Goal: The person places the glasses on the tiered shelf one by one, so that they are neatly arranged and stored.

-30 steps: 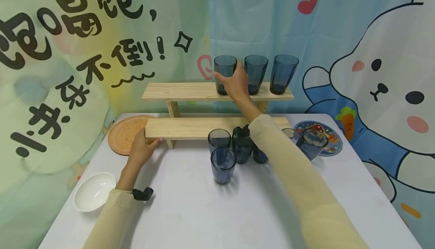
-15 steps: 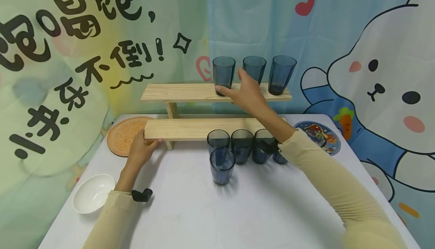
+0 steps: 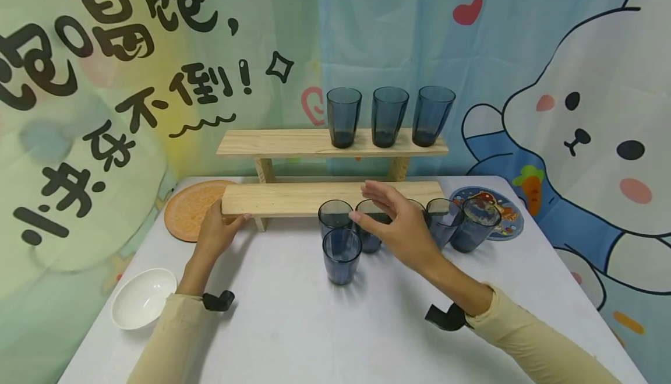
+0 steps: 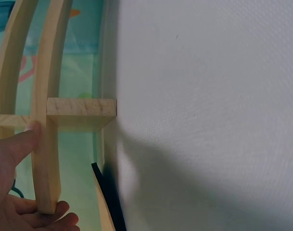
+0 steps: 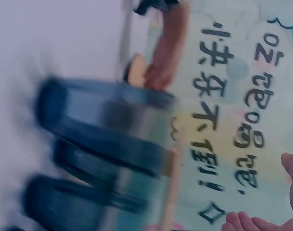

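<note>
My left hand (image 3: 216, 233) grips the left end of the lower board of a two-tier wooden shelf (image 3: 278, 198). In the left wrist view, the thumb lies on one face of that board (image 4: 45, 178) and the fingers are on the other. Over the table, my right hand (image 3: 406, 233) holds nothing, its fingers spread and relaxed. It partly hides a row of blue drinking glasses in front of the shelf. One glass (image 3: 342, 259) stands nearer me than the row. Three glasses, including the leftmost glass (image 3: 343, 119), stand upright on the upper board (image 3: 272, 143).
A white bowl (image 3: 144, 299) lies at the table's left edge. Behind my left hand is a round orange-brown mat (image 3: 189, 212). A patterned round mat (image 3: 511, 221) lies at the back right, partly behind a glass (image 3: 476, 226). A printed curtain hangs behind.
My right hand has let go of the left glass on the upper board and come down and toward me over the table glasses. The left hand stays on the shelf.
</note>
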`<state>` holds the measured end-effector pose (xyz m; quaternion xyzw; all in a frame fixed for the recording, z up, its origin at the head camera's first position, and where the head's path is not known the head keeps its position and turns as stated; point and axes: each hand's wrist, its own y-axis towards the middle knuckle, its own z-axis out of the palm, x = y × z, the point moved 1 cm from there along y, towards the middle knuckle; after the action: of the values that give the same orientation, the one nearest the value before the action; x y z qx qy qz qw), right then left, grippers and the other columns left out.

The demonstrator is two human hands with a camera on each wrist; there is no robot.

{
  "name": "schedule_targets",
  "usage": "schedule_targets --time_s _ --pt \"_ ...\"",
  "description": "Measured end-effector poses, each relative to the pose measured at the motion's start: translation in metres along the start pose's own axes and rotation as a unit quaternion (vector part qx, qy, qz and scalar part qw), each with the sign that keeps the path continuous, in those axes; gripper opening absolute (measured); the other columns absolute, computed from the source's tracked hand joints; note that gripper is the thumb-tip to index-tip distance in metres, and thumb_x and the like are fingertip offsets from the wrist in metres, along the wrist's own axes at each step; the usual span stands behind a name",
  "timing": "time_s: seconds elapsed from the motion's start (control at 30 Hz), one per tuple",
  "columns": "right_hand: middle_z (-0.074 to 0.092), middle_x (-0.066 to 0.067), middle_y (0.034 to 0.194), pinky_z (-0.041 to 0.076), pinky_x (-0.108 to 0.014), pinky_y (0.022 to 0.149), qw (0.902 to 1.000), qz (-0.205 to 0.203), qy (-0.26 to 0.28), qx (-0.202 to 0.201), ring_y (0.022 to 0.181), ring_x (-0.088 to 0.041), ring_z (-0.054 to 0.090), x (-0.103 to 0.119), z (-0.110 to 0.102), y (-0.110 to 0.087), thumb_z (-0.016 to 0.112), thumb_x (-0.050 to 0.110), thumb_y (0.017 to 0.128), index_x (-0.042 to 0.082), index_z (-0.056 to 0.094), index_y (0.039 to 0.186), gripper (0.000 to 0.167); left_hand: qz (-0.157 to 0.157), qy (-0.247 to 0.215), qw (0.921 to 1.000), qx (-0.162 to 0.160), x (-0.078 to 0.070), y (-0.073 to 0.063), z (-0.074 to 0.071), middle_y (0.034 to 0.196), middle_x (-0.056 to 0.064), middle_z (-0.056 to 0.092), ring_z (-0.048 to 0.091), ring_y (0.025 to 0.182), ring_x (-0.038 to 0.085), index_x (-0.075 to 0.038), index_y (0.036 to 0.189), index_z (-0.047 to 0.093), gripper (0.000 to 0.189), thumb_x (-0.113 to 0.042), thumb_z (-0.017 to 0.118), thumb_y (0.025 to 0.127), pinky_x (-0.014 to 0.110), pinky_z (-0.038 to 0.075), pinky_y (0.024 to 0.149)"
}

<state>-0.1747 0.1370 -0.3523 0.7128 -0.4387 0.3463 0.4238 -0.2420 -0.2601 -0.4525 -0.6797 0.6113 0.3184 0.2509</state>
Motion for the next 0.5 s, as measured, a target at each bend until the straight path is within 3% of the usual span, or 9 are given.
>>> schedule_targets --time_s 0.23,0.5 --pt "0.049 -0.005 0.16 0.038 -0.032 0.122 0.9989 0.038 0.0 0.026 0.15 -0.025 0.046 -0.038 0.027 -0.032 0.086 0.042 0.089 0.011 0.041 0.16 0.09 0.003 0.004 1.0 0.001 0.001 0.001 0.0 0.159 0.039 0.035 0.034 0.149 0.053 0.016 0.159 0.023 0.087 -0.033 0.07 0.104 0.064 0.03 0.122" --pt "0.05 -0.004 0.158 0.039 -0.039 0.123 0.9976 0.065 -0.013 0.022 0.149 -0.027 0.047 -0.06 0.047 -0.04 0.091 0.045 0.083 0.011 0.039 0.161 0.1 0.0 -0.004 1.0 0.003 0.001 0.0 0.001 0.16 0.038 0.034 0.033 0.151 0.052 0.014 0.16 0.022 0.088 -0.035 0.07 0.104 0.064 0.029 0.122"
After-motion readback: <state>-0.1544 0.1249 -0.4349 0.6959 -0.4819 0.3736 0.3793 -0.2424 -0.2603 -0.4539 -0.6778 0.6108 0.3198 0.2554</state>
